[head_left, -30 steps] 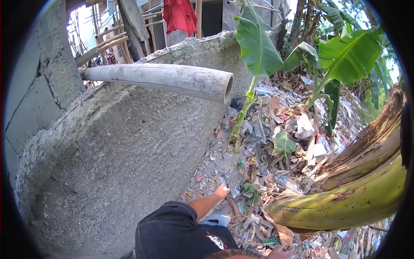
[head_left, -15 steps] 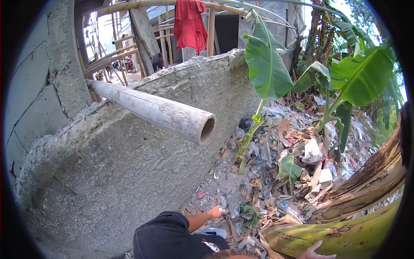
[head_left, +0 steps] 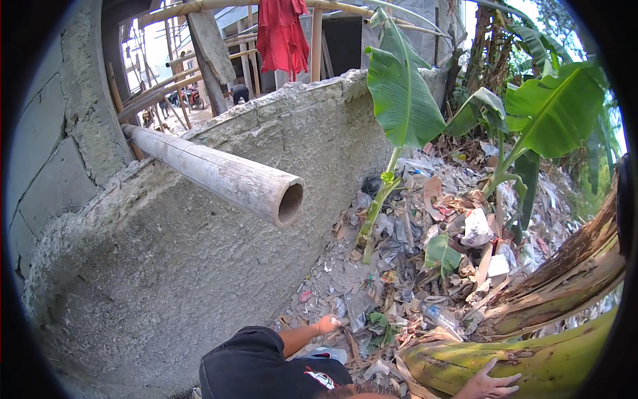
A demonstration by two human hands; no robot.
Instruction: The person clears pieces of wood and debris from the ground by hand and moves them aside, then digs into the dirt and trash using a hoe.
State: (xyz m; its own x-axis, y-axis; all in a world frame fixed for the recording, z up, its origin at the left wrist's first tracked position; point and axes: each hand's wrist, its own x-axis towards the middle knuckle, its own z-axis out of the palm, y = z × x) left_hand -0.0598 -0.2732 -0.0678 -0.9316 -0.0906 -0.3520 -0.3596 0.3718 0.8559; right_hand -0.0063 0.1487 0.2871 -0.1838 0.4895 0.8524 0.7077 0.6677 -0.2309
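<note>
My left hand [head_left: 326,324] reaches out from a dark short sleeve, low over littered ground. Its fingers look curled together, and whatever they hold is too small to name. Just beyond it lies a crumpled clear plastic piece [head_left: 359,310]. Under the forearm rests a pale blue and white item [head_left: 327,354] of unclear kind. At the lower right, my right hand [head_left: 488,386] is open, fingers spread against the thick green banana stem [head_left: 531,359]. Whether it presses on the stem cannot be told.
A rough concrete wall [head_left: 219,266] runs along the left, with a bamboo pole [head_left: 219,169] jutting over it. Mixed litter [head_left: 405,226] covers the slope around a young banana plant [head_left: 379,213]. Red cloth [head_left: 282,36] hangs beyond the wall, near a bent-over person [head_left: 239,93].
My right hand has risen further into view and now spreads its fingers over the banana stem. The view has shifted slightly; my left hand stays near the clear plastic.
</note>
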